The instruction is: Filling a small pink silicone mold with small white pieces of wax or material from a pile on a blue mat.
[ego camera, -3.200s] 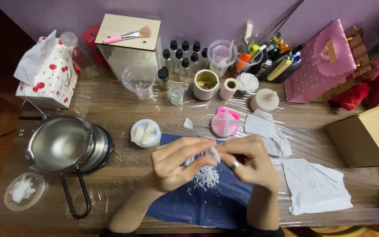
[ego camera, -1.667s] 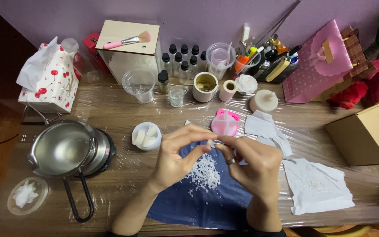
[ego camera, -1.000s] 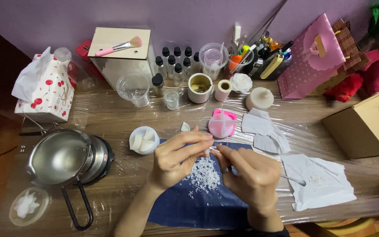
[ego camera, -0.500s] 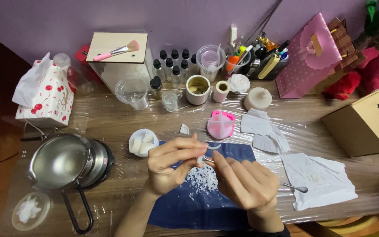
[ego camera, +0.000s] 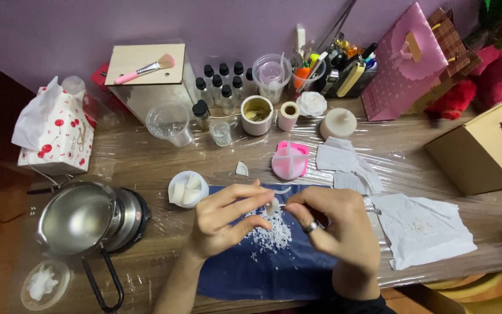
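My left hand [ego camera: 223, 220] pinches a small white wax piece [ego camera: 272, 205] between thumb and fingers, above a dark blue cloth [ego camera: 251, 273]. My right hand [ego camera: 339, 228], with a ring on one finger, holds a thin metal tool against that piece. A pile of white wax shavings [ego camera: 269, 235] lies on the cloth just under both hands. A small white bowl with wax chunks [ego camera: 187, 189] sits left of my left hand. A pink silicone mould [ego camera: 290, 160] stands just beyond the cloth.
A steel pot on a small heater [ego camera: 82, 220] stands at left, a clear dish of wax [ego camera: 45, 284] near the front edge. Tissue box [ego camera: 53, 131], measuring cup [ego camera: 169, 122], dark-capped bottles [ego camera: 222, 81], cups, white candles, paper sheets [ego camera: 422, 229], cardboard box [ego camera: 486, 152] and pink bag [ego camera: 405, 61] crowd the plastic-covered table.
Both hands stay together over the cloth, working the small white piece. The pile of shavings under them has grown slightly. The camera view has shifted a little.
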